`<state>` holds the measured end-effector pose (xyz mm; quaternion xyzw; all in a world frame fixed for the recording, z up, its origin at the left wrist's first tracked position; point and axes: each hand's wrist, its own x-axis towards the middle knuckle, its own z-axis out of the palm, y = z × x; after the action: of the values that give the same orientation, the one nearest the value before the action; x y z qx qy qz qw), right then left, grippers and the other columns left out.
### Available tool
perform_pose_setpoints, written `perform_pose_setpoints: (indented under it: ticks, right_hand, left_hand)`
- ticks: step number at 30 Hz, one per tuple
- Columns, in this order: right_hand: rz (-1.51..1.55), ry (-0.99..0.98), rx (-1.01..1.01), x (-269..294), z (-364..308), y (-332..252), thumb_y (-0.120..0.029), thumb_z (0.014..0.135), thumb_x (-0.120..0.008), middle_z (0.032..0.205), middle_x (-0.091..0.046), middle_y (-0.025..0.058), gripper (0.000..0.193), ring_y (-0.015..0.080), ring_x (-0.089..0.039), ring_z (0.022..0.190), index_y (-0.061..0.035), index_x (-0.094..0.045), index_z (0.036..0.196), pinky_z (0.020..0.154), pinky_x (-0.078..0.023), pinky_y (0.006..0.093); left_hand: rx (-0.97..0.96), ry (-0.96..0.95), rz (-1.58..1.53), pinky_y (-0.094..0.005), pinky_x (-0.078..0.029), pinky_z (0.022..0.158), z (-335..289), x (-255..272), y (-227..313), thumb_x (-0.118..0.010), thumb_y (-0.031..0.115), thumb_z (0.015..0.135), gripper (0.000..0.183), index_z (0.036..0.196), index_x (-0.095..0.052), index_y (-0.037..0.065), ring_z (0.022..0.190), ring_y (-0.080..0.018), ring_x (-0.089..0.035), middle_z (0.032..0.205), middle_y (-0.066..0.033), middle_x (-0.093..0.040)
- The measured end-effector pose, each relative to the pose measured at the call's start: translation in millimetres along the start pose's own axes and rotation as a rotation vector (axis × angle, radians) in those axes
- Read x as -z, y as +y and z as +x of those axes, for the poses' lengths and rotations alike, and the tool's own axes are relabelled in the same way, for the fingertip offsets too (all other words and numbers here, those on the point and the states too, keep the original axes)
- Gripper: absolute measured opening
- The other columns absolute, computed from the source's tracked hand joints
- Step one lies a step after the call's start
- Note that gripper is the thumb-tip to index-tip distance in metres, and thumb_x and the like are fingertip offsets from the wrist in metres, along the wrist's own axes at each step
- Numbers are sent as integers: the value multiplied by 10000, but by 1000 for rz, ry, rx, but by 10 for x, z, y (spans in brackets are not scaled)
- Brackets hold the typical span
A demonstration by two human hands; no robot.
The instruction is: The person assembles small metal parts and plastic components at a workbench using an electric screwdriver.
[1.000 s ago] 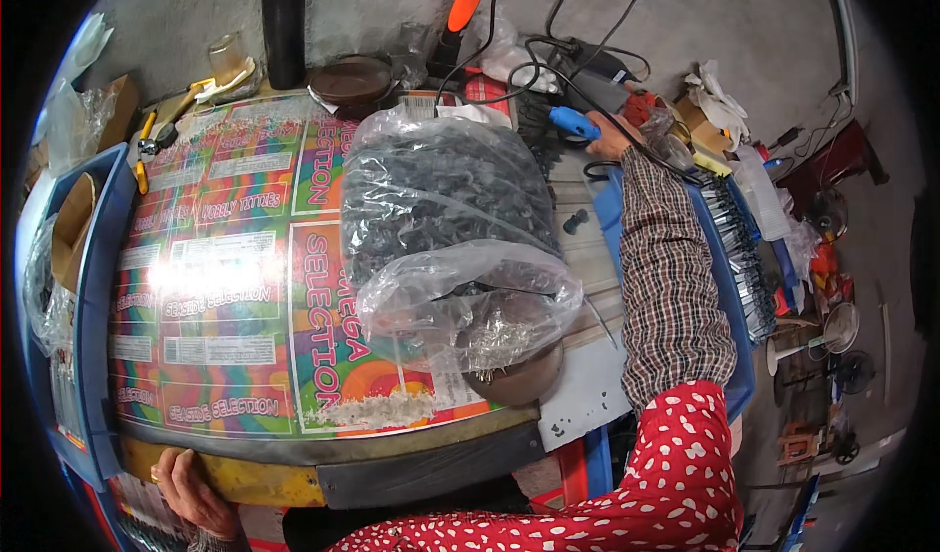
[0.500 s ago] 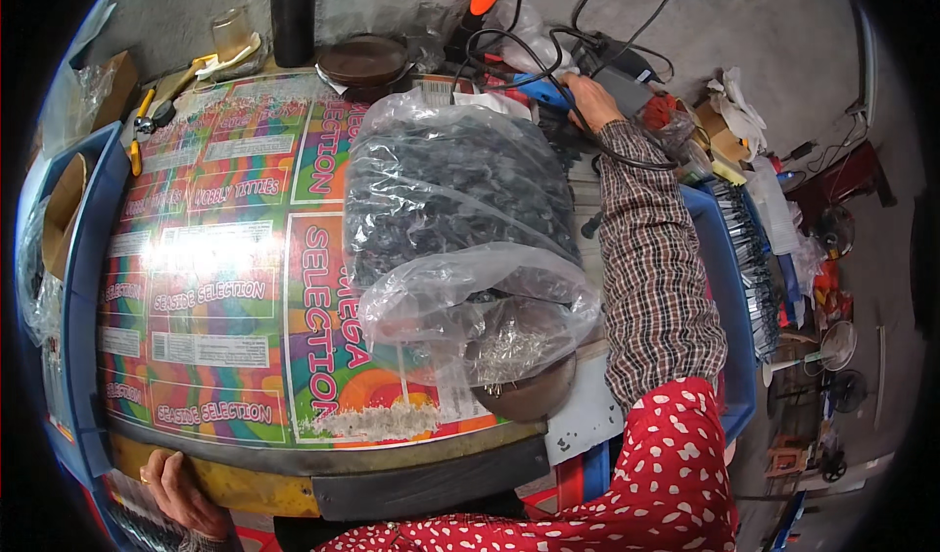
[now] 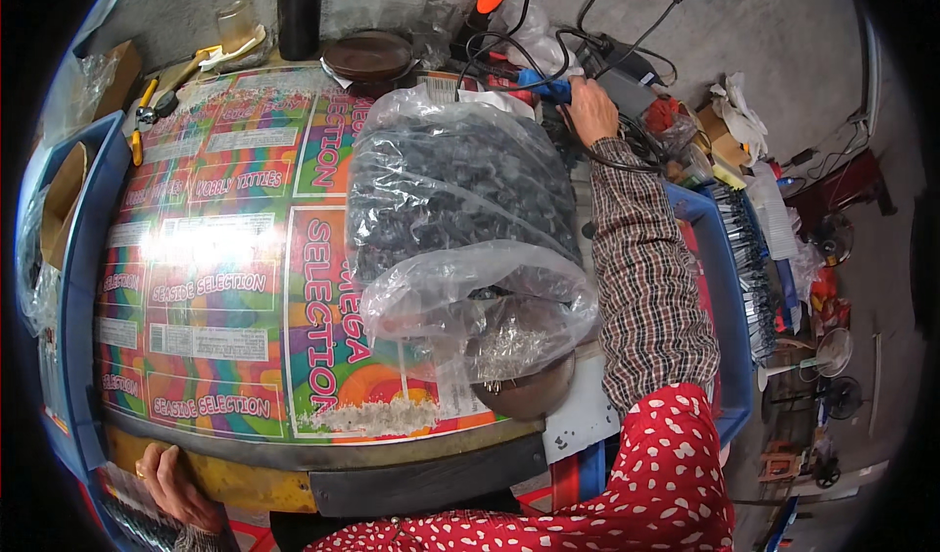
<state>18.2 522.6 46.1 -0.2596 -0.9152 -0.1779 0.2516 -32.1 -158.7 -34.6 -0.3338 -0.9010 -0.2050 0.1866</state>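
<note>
My right hand (image 3: 592, 111) reaches to the far side of the table, its fingers closed round the end of a blue tool (image 3: 550, 88) lying among black cables; the fingertips are partly hidden. My left hand (image 3: 176, 488) grips the yellow front edge of the table (image 3: 250, 479) at the near left, fingers bent over it. Between my arms lies a clear plastic bag (image 3: 460, 180) full of dark small parts. Its loose mouth, toward me, partly covers a brown round dish (image 3: 534, 395) holding small shiny metal pieces (image 3: 511, 356).
Blue bins stand at the left (image 3: 83, 288) and right (image 3: 739, 356). A stack of brown dishes (image 3: 369, 57), yellow-handled pliers (image 3: 144, 116) and a glass jar (image 3: 235, 27) sit along the far edge. Black cables (image 3: 563, 38) loop above the blue tool. Colourful printed sheets (image 3: 211, 288) cover the tabletop.
My right hand has shifted slightly, and the blue tool and the red part beside it have moved a little. The left hand stays at the table edge, and the bag has not moved.
</note>
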Motion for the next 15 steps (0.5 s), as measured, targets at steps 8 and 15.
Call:
perform_pose_setpoints:
  ticks: [8,15]
  right_hand:
    - [75,-76,162,221,-310,-158,-99,686,-646,953,-526,191,433,354,-516,935,20,-494,1074,767,-459,426]
    - [280,-239,199,626,-591,-235,-101,704,-626,1030,-490,174,486,324,-481,1029,16,-468,1148,870,-412,388]
  left_hand:
    - [-19,64,-39,-453,-369,863,49,-44,105,-365,242,862,366,1026,-521,-45,951,-373,-497,1037,-228,-490]
    - [-62,113,-45,-448,-371,836,67,-48,118,-373,162,857,300,1017,-531,-37,912,-364,-503,1017,-214,-505]
